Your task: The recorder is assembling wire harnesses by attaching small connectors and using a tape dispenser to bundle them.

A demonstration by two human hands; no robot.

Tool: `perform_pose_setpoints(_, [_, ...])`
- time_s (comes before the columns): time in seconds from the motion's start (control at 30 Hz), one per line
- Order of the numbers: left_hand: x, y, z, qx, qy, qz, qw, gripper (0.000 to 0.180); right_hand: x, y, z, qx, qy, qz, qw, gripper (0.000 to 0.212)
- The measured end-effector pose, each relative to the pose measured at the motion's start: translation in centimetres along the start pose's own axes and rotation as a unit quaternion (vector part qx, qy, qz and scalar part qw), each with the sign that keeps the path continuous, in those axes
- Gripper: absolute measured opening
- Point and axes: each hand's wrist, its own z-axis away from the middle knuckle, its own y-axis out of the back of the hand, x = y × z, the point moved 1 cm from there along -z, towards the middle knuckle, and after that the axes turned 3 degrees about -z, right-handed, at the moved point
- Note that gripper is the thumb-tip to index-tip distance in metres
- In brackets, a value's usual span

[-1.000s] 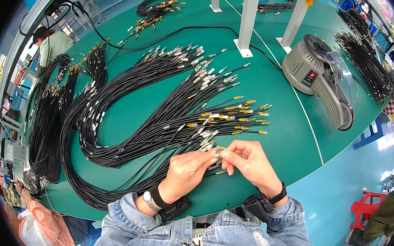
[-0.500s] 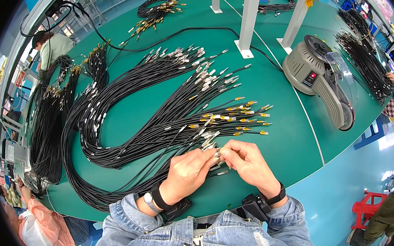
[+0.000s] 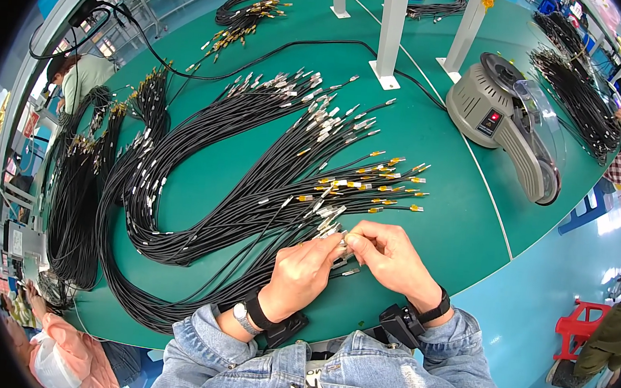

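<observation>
My left hand (image 3: pixel 299 273) and my right hand (image 3: pixel 393 259) meet near the table's front edge. Both are closed, thumb and fingers pinching at one small spot. A cable end seems to be between them, mostly covered by the fingertips. Just beyond lie white-tipped cable ends (image 3: pixel 328 224). To the left, a large bundle of black cables (image 3: pixel 173 245) bends in a U, its many ends fanned toward the right. Some ends carry yellow tags (image 3: pixel 392 190), others white ones (image 3: pixel 327 125).
A grey tape dispenser (image 3: pixel 481 105) stands at the right on the green table (image 3: pixel 443 198). White posts (image 3: pixel 390 38) rise at the back, a black power cord running past them. More cable bundles (image 3: pixel 76 210) hang at left. Co-workers sit at both sides; a red stool (image 3: pixel 579 328) is at right.
My left hand has turned slightly, its wrist shifting a little to the right. The fingertips of both hands stay together at nearly the same spot.
</observation>
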Motion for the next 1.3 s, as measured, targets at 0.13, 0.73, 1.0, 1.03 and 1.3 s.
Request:
perform_pose_setpoints(0.13, [-0.1, -0.2, 0.1, 0.000, 0.003, 0.011, 1.000, 0.015, 0.1, 0.2, 0.1, -0.004, 0.005, 0.028, 1.000, 0.023])
perform_pose_setpoints(0.73, [0.5, 2.5, 0.2, -0.054, 0.007, -0.049, 0.997, 0.036, -0.1, 1.0, 0.9, -0.035, -0.047, 0.048, 0.997, 0.021])
perform_pose_setpoints(1.0, [-1.8, 7.8, 3.8, -0.114, 0.153, -0.163, 0.968, 0.069, 0.8, 2.8, 2.2, -0.092, -0.057, 0.121, 0.987, 0.020])
perform_pose_setpoints(1.03, [-1.9, 8.0, 4.5, -0.131, 0.197, -0.162, 0.958, 0.072, 1.0, 2.9, 2.2, -0.087, -0.063, 0.120, 0.987, 0.021])
perform_pose_setpoints(1.3, [-2.0, 8.2, 6.8, -0.251, 0.192, -0.197, 0.928, 0.072, 1.5, 3.5, 2.2, -0.019, -0.056, 0.081, 0.995, 0.023])
